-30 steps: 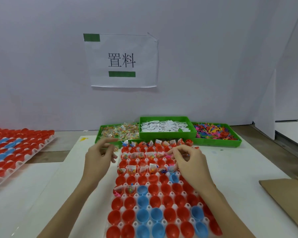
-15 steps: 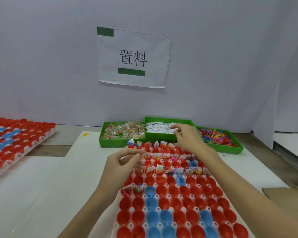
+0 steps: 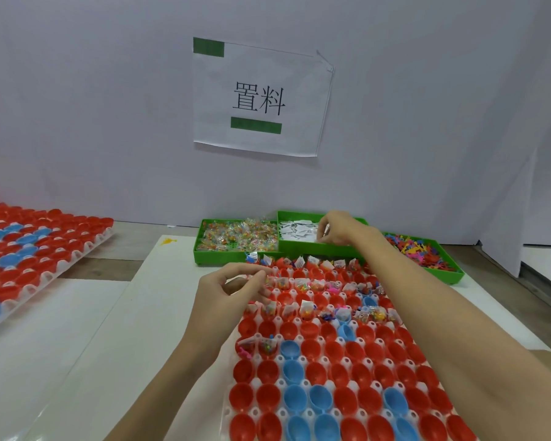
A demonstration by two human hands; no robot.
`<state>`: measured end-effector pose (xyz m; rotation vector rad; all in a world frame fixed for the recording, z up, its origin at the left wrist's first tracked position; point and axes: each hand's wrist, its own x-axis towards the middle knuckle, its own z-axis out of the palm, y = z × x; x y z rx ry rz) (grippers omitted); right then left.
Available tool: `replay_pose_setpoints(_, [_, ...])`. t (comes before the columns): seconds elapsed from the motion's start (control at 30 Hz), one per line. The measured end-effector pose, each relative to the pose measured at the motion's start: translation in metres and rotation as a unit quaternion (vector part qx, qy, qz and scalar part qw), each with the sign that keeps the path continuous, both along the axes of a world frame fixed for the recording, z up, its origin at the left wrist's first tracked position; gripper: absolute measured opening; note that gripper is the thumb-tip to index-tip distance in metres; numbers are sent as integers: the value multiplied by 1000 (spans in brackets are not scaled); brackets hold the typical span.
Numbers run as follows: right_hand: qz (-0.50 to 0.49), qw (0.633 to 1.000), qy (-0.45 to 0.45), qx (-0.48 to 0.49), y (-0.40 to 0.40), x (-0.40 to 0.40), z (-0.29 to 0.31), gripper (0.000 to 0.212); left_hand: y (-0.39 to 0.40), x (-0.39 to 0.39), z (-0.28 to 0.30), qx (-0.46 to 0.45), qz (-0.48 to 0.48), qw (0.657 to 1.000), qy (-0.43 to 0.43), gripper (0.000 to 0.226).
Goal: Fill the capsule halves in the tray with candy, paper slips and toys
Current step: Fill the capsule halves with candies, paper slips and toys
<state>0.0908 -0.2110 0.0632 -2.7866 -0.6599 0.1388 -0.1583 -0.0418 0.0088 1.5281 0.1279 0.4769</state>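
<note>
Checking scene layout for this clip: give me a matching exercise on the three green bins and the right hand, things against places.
Things:
1. candy bin
2. paper slip bin
3. toy bin
4. right hand

Places:
A. rightmost of the three bins
B. reaching into the middle bin
C. leftmost of the three bins
D. between the other two bins

Pairs: 1-C, 2-D, 3-A, 4-B

My left hand (image 3: 228,292): centre of frame, palm turned inward, thumb and forefinger pinched together, other fingers curled. Forearm runs to the lower left edge. My right hand (image 3: 339,229): upper right of centre, arm outstretched, fingers bent downward, grip state unclear.
</note>
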Motion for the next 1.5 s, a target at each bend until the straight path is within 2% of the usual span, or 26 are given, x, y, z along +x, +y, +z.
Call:
replay_pose_setpoints(0.17, [-24,997,-40,57,-3,-2,-9,20,1,0,0,-9,1,1000,1,11])
replay_pose_setpoints(0.37, [-37,980,-139,139,-21,-12,-26,21,0,2,-4,0,-8,1000,13,15])
replay_pose_setpoints(0.57, [-44,947,-171,267,-36,-36,-24,21,-3,2,-5,-16,-12,1000,-24,30])
replay_pose_setpoints(0.7, [-5,934,-113,338,-38,-83,-13,14,-6,2,-7,-33,-29,999,-10,34])
replay_pose_setpoints(0.83, [62,919,-49,385,-37,-145,-14,7,-11,0,-7,-18,-66,998,3,21])
replay_pose_setpoints(0.9, [83,917,-42,389,-34,-168,-20,6,-12,-1,-5,10,-80,997,-2,18])
replay_pose_setpoints(1.03, [108,930,-115,332,-34,-186,-32,7,-15,-5,-3,105,-79,991,-26,27])
replay_pose_setpoints(1.1, [125,931,-126,318,-38,-188,-34,9,-17,-6,-3,121,-81,989,-29,30])
replay_pose_setpoints(1.23, [143,933,-90,318,-44,-191,-38,10,-19,-8,-4,134,-92,986,-39,34])
replay_pose_setpoints(1.4, [163,942,-50,287,-47,-191,-37,13,-19,-9,-5,188,-97,976,-48,26])
replay_pose_setpoints(1.5, [141,933,-4,332,-50,-185,-32,14,-20,-9,-5,185,-92,977,-46,28])
